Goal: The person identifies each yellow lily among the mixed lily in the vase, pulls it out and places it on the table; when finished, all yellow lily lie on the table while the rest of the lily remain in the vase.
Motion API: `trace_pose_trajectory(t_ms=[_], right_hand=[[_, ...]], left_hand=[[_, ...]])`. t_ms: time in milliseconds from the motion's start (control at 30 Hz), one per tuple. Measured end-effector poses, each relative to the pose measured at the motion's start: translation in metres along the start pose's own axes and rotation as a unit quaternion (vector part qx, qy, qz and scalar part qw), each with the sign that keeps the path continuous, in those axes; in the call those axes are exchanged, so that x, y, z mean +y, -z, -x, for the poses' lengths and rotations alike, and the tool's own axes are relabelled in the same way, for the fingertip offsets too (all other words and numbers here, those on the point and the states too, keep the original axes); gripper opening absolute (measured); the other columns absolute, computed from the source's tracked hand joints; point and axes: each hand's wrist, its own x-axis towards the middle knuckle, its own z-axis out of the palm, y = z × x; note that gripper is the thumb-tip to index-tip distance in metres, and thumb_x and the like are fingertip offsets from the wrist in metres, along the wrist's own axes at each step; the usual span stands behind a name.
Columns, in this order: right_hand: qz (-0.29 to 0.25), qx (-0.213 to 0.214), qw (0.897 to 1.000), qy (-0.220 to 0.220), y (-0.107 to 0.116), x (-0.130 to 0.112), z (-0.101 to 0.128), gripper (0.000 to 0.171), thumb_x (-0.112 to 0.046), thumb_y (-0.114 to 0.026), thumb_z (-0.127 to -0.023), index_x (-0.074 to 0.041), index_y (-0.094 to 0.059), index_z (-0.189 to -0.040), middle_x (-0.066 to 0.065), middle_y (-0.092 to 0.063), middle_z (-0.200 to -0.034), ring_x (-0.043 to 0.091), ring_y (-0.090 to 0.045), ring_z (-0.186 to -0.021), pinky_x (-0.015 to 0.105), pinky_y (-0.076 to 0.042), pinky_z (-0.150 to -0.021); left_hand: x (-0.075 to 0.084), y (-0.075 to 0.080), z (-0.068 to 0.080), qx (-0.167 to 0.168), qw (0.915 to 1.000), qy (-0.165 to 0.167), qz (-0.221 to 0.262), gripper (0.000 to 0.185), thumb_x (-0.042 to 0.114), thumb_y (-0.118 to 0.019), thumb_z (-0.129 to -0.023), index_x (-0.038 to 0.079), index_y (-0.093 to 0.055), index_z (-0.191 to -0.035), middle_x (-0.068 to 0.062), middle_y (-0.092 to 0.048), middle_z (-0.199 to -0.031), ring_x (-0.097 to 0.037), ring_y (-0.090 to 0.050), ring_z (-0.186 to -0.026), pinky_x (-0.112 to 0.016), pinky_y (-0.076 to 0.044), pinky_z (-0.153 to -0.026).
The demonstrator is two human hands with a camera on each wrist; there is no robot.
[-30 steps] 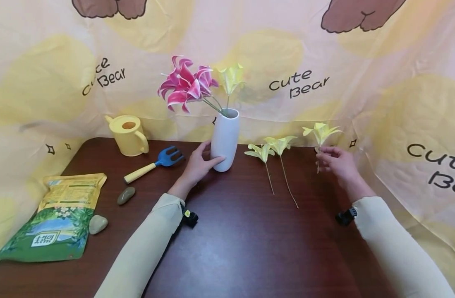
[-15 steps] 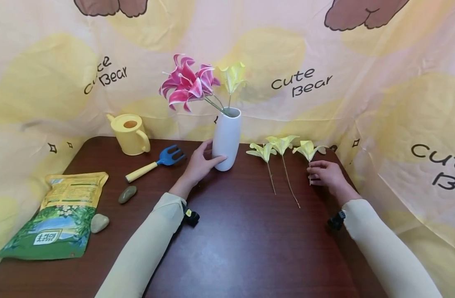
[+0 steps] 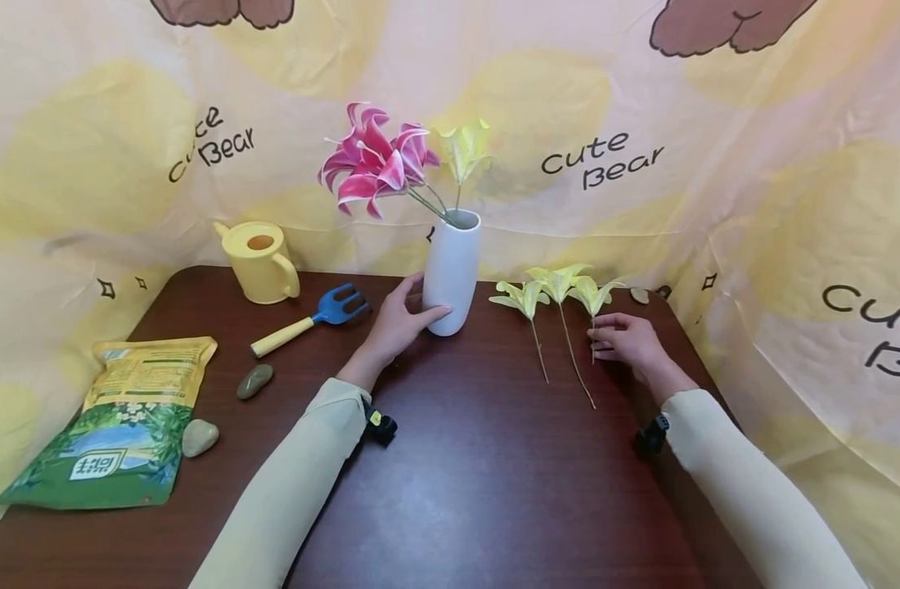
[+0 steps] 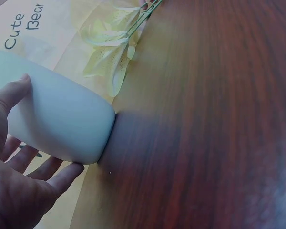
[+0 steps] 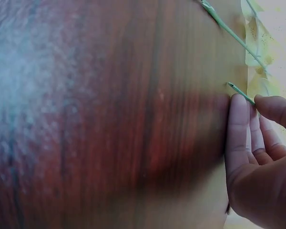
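Head view, stem: yellow lily stem (image 3: pixel 592 298) lies on the table (image 3: pixel 479 458), rightmost of three, bloom toward the backdrop, just beside the other two stems (image 3: pixel 546 303).
Right hand (image 3: pixel 627 343): fingers pinch the stem's lower end; right wrist view shows thumb and fingers (image 5: pixel 240 124) closed on the thin green stalk (image 5: pixel 240 93) at the tabletop.
Left hand (image 3: pixel 398 323): wrapped round the vase base, thumb on the near side, fingers (image 4: pixel 57 176) behind; grasping it.
Vase (image 3: pixel 452 270): white, upright, mid-table at the back; holds pink lilies (image 3: pixel 372 159) and one yellow lily (image 3: pixel 461 151).
Left of vase: blue fork (image 3: pixel 310 319) with yellow handle, yellow watering can (image 3: pixel 258 262) behind it.
Far left: green-and-yellow bag (image 3: pixel 119 425) lying flat, two stones (image 3: pixel 254 380) at its right edge.
Far right corner: small stone (image 3: pixel 639 295) near the backdrop.
Backdrop (image 3: pixel 715 164): yellow cloth printed "Cute Bear".
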Motion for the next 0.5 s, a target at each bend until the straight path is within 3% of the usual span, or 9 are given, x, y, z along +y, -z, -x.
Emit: trace_pose_trajectory(t_ms=[300,500], right_hand=[[0.045,0.017,0.999,0.000,0.011,0.011,-0.014,0.052,-0.009,-0.066,-0.112,0.016,-0.051,-0.154,-0.008,-0.082,-0.098,0.007,-0.079,-0.084,0.029,-0.069,-0.079],[0.102,0.038,0.992,0.063,0.016,-0.029,-0.011,0.049,-0.014,-0.066,-0.113,0.018,-0.056,-0.148,-0.017,-0.077,-0.088,0.005,-0.076,-0.080,0.029,-0.069,-0.076]], left_hand=[[0.000,0.000,-0.001,0.001,1.0000,0.001,0.004,0.081,0.043,-0.089,-0.098,0.023,-0.051,-0.166,-0.010,-0.060,-0.163,-0.035,-0.062,-0.147,-0.062,-0.053,-0.121],[0.001,0.000,-0.001,-0.002,1.0000,0.007,0.005,0.083,0.044,-0.090,-0.097,0.023,-0.050,-0.166,-0.009,-0.059,-0.164,-0.034,-0.062,-0.148,-0.062,-0.053,-0.121]])
